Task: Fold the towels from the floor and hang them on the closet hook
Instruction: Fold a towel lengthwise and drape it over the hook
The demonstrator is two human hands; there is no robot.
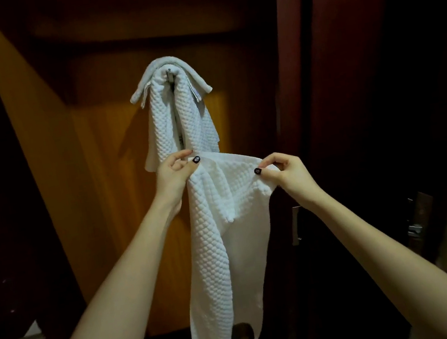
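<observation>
In a pinching grip, the left hand (174, 174) held one top corner of a white towel (213, 244), just below a second towel (181, 111) draped over the closet hook (169, 73); the right hand (287, 172) pinched the other corner, cloth hanging down.

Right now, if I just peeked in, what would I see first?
A long towel, white and bumpy, hangs down the middle, pinched at its top by the left hand and the right hand. Just above, a hung towel drapes over the hook on the orange wood panel.
</observation>
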